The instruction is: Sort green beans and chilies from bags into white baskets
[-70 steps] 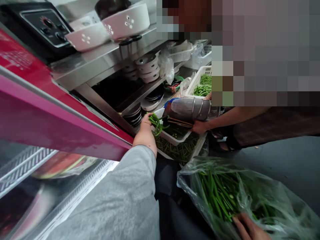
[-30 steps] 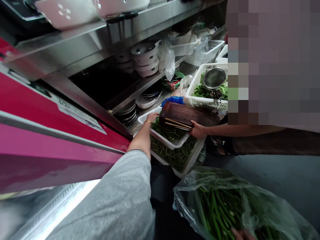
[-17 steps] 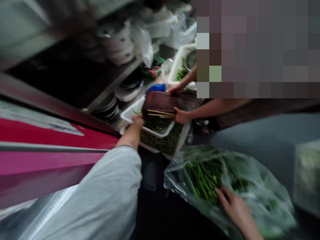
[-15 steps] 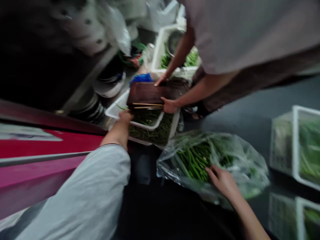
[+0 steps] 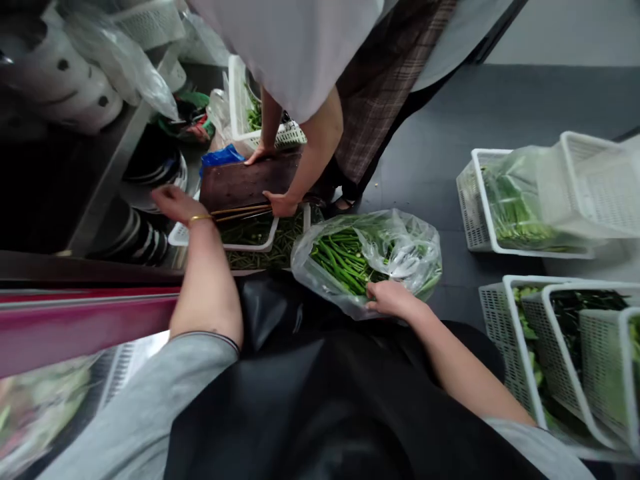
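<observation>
Green stems [image 5: 343, 261] in clear bag [image 5: 407, 257], ten o'clock from your right grip [image 5: 390, 297]. Its hold unclear; left grip [image 5: 174, 204] likewise.

A hand can pass over the dark grey floor [image 5: 453, 268] between the transparent plastic bag [image 5: 406, 261] and the white perforated plastic basket [image 5: 467, 208]. Beside the left hand [image 5: 173, 203], a dark brown rectangular object [image 5: 240, 185] and a co-worker's bare forearms [image 5: 321, 137] obstruct the way.

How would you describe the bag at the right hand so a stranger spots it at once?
Start from the grey floor. At its near left edge, by the wearer's right hand, is a clear plastic bag. Unlike the bagged greens in the white crate farther right, it sits outside any crate, open over long green stems.
</observation>
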A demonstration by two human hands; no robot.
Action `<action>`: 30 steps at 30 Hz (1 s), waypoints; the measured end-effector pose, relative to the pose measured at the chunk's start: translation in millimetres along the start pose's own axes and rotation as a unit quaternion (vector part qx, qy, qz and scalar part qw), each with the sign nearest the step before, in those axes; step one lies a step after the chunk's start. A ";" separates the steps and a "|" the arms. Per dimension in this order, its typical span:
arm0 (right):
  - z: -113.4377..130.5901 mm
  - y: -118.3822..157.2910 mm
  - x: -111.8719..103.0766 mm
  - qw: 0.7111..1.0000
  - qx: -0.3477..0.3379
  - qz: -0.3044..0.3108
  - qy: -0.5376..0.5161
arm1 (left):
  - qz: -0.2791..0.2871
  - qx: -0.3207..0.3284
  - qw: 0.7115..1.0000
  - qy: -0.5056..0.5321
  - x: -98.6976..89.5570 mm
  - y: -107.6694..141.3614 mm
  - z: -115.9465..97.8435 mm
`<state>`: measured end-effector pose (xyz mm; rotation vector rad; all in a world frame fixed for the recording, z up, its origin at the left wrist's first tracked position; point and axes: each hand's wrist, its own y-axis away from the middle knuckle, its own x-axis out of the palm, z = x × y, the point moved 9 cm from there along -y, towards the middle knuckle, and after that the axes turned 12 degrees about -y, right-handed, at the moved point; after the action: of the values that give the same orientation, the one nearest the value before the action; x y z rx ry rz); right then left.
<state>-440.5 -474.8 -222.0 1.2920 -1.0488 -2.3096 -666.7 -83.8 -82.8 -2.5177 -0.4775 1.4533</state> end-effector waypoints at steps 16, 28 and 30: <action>-9.2 11.6 1.7 0.981 0.053 -0.186 -0.007 | 0.562 0.637 0.456 -0.267 48.6 409.4 -3.2; -7.8 8.2 17.3 0.977 0.079 -0.198 0.018 | 0.380 0.708 0.580 -0.135 64.2 403.9 -109.3; -7.9 22.5 -4.1 0.970 0.066 -0.233 0.013 | 0.378 0.698 0.597 -0.119 68.2 399.5 -114.9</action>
<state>-433.8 -491.6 -206.0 1.7778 -0.9867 -2.5753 -464.1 -430.6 -209.9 -1.0947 1.3763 1.3470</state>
